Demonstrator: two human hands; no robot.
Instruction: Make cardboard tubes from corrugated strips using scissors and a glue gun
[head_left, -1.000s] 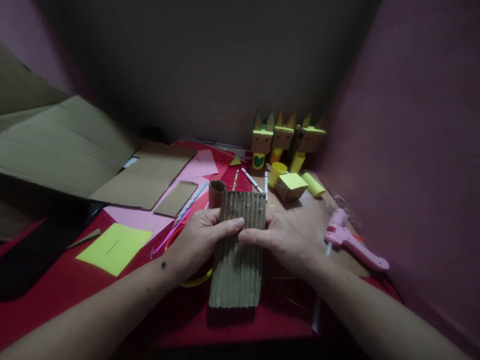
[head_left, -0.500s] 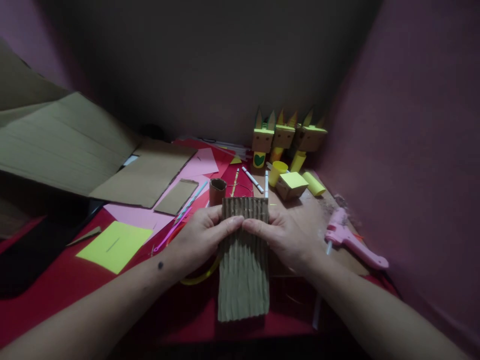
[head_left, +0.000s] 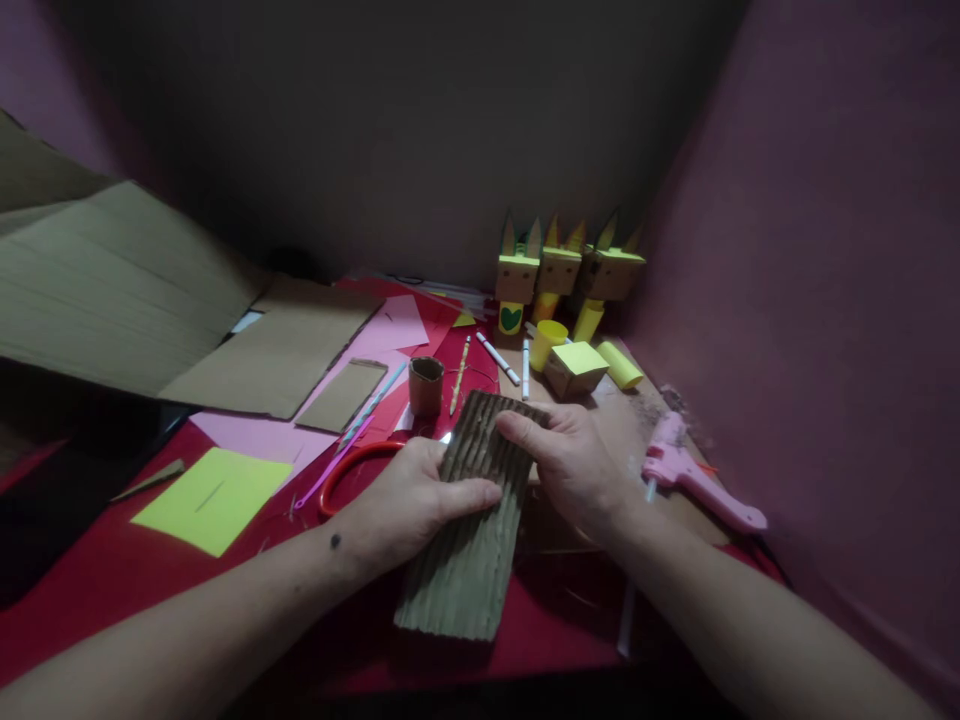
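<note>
A strip of corrugated cardboard (head_left: 465, 560), its ridges facing up, is held tilted above the front of the red-covered table. My left hand (head_left: 420, 495) grips its left edge, thumb lying across the ridges. My right hand (head_left: 566, 450) is closed on the upper right corner, thumb on top and fingers hidden beneath. Just beyond the strip stands a short cardboard tube (head_left: 426, 388). Red-handled scissors (head_left: 337, 478) lie partly hidden behind my left hand.
On the right lie a pink glue gun (head_left: 694, 475) and a small box with a yellow top (head_left: 576, 370). Several cardboard figures with pointed ears (head_left: 517, 275) stand at the back. A yellow paper sheet (head_left: 214, 500) and large cardboard sheets (head_left: 277, 350) are at left.
The corrugated strip has turned so its near end swings left and its top leans right. My left hand has slid lower along its edge; my right hand has moved to the upper corner.
</note>
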